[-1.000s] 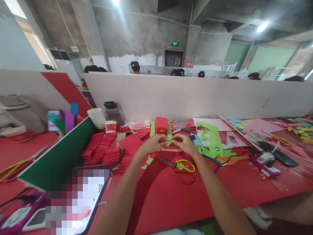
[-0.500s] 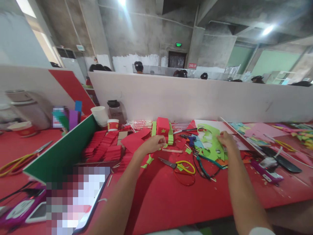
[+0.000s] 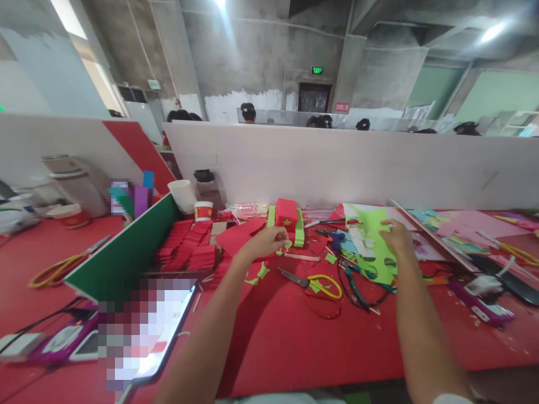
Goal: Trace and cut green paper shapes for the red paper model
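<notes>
My right hand point(image 3: 394, 234) is closed on the edge of a bright green paper sheet point(image 3: 381, 249) with holes cut in it. The sheet is partly raised over white and light blue paper. Above the table's middle, my left hand point(image 3: 269, 241) is curled in a pinch, with a small green paper piece point(image 3: 288, 245) at its fingertips. Just behind that hand stands a red paper stack point(image 3: 286, 212) with a green star on top and green strips point(image 3: 299, 233) beside it. Yellow-handled scissors point(image 3: 314, 283) lie open between my forearms.
Small red paper stacks point(image 3: 202, 257) and a lit phone point(image 3: 162, 336) lie at left, near a green divider point(image 3: 122, 258). Teal-handled pliers point(image 3: 353, 289) lie right of the scissors. A purple power strip point(image 3: 480, 303) is farther right. A white partition point(image 3: 315, 168) closes off the back.
The green sheet has been lifted and shifted by my right hand, uncovering more white paper beneath it. My left hand stays near the red stack. The view has turned slightly left.
</notes>
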`<move>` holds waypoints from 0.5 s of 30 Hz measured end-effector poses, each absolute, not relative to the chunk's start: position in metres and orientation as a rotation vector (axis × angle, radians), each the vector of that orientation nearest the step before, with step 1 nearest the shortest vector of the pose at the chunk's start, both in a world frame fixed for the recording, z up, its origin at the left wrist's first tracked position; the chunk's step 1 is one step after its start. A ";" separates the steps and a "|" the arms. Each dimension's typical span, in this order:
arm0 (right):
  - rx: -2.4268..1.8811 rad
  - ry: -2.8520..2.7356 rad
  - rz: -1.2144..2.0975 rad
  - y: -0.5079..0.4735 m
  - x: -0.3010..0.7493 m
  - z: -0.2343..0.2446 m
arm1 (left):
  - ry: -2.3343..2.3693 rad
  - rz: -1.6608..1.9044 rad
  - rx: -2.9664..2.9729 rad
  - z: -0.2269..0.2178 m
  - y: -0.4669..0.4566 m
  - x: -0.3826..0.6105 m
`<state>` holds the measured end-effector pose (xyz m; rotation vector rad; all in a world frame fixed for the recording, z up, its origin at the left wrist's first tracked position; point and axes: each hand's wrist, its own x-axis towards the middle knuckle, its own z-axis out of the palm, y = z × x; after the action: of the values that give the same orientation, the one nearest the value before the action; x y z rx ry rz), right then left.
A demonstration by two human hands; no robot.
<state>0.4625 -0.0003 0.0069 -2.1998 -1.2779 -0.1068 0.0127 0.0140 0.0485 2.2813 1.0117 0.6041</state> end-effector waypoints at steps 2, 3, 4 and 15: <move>-2.109 -1.321 -0.089 -0.001 0.459 0.022 | 1.001 0.631 2.259 0.051 0.014 0.013; -1.968 -1.376 -0.030 -0.002 0.455 0.032 | 0.997 0.652 2.234 0.053 0.014 0.014; -1.827 -1.418 0.052 -0.004 0.449 0.043 | 0.995 0.682 2.202 0.056 0.014 0.014; -0.950 -1.958 1.068 -0.035 0.294 0.104 | 1.051 1.199 1.782 0.090 -0.002 -0.017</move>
<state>0.2943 -0.0350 0.1040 -0.9502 -1.9576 1.0684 -0.0171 -0.0024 0.0903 1.7821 1.0505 1.1992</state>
